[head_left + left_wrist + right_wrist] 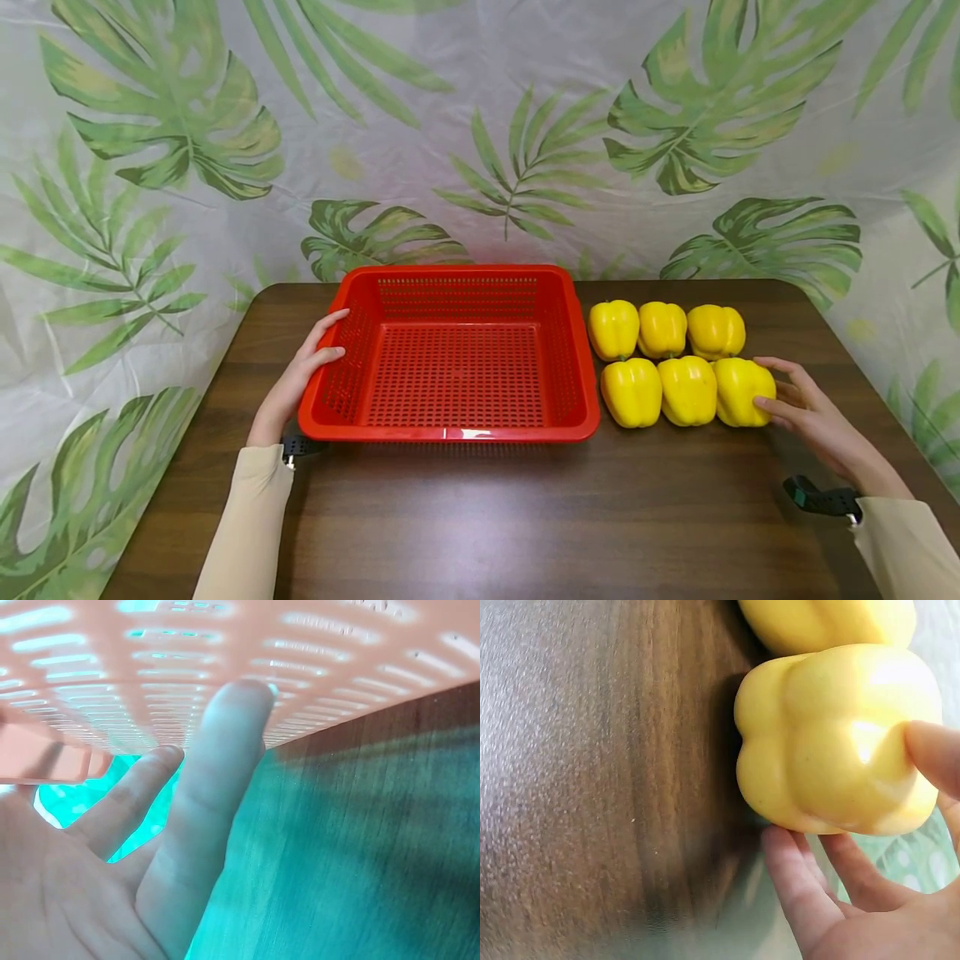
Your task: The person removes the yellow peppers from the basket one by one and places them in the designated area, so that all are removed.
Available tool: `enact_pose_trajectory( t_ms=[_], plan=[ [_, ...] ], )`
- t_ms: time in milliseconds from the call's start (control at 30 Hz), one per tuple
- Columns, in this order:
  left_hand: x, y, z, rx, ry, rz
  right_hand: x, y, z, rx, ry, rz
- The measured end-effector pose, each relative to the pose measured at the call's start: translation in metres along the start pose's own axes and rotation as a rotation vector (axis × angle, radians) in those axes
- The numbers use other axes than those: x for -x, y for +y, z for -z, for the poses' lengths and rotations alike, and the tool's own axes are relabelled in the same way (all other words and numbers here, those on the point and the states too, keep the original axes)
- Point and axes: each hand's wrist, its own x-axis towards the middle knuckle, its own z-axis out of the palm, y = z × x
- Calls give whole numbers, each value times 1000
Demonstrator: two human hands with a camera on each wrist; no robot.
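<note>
A red perforated plastic basket (pixel 457 435) stands on the table with nothing in it. My left hand (pixel 296 375) grips its left rim, two digits lying over the edge. In the left wrist view, other fingers (pixel 217 765) touch the slotted outer wall (pixel 315 652). Several yellow bell peppers (pixel 687 392) sit in two rows to the basket's right. Around the right end of the front row, my right hand (pixel 813 417) holds the nearest pepper (pixel 840 742), thumb on one side and fingers on another. That pepper still sits beside its neighbour.
The dark wooden table (pixel 465 517) extends in front of the basket and peppers. Behind it hangs a pale cloth (pixel 525 50) printed with green leaves. A black strap (pixel 821 500) circles the right wrist.
</note>
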Motion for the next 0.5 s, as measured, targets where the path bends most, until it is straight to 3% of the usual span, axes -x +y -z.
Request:
enact_pose_trajectory(
  t_ms=[267, 500],
  plan=[
    [-2, 1, 1, -16, 0, 4, 0, 2, 1, -90, 0, 23],
    [-1, 3, 3, -75, 3, -9, -3, -5, 5, -206, 63, 66]
  ],
)
